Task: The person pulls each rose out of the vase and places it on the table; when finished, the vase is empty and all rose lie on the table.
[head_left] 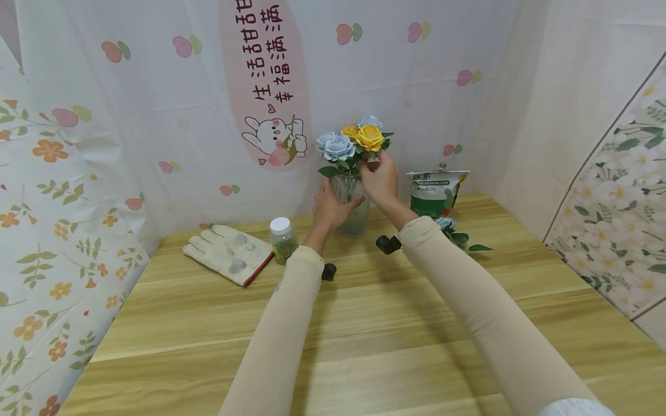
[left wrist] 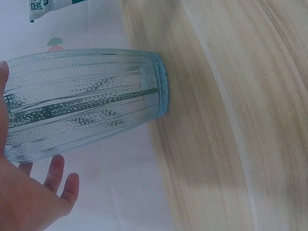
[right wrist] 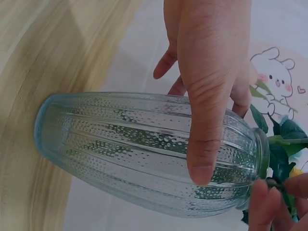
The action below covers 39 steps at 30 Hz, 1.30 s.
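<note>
A ribbed clear glass vase stands upright near the back edge of the table. Blue roses and yellow roses with green leaves rise from its mouth. My left hand holds the vase's upper body; in the right wrist view its thumb lies across the glass and its other fingers are on the far side. At the rim, my right hand pinches a rose stem between thumb and fingers. Part of that stem is hidden by the fingers.
Left of the vase are a white-lidded jar and a cream work glove with a red cuff. On the right stands a clipped green-and-white bag, with a blue rose lying before it. A printed curtain hangs behind.
</note>
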{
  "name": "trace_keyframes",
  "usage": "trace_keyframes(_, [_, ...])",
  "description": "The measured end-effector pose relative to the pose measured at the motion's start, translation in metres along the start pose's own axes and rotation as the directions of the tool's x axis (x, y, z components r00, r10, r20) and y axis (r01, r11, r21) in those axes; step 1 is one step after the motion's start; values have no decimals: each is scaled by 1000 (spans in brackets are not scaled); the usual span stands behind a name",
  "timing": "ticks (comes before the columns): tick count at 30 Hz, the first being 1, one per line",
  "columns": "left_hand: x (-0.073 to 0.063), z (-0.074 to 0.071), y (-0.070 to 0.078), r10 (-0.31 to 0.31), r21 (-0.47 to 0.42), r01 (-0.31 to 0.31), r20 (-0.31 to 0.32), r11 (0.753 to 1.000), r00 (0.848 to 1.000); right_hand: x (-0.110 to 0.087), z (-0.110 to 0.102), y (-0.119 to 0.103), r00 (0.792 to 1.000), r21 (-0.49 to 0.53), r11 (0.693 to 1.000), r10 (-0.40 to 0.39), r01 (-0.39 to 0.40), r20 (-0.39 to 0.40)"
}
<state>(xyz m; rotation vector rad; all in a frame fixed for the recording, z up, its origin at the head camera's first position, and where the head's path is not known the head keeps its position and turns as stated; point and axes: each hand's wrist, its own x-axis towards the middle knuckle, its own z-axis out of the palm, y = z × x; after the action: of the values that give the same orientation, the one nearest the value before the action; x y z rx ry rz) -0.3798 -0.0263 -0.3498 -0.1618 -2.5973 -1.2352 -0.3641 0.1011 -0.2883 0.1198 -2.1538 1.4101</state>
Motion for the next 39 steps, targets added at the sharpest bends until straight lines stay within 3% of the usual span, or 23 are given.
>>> trace_keyframes(20, [1, 1, -2, 38, 26, -38, 10, 999, 999, 4, -3, -6, 985, 47, 989, -135, 141, -108])
trace_keyframes(33, [0, 1, -3, 12, 31, -13, 21, 999, 1000, 6, -12, -21, 956, 71, 964, -242, 256, -164])
trace_keyframes(39, [1, 1, -3, 9, 43, -10, 30, 999, 1000, 6, -20, -29, 956, 151, 951, -247, 271, -159])
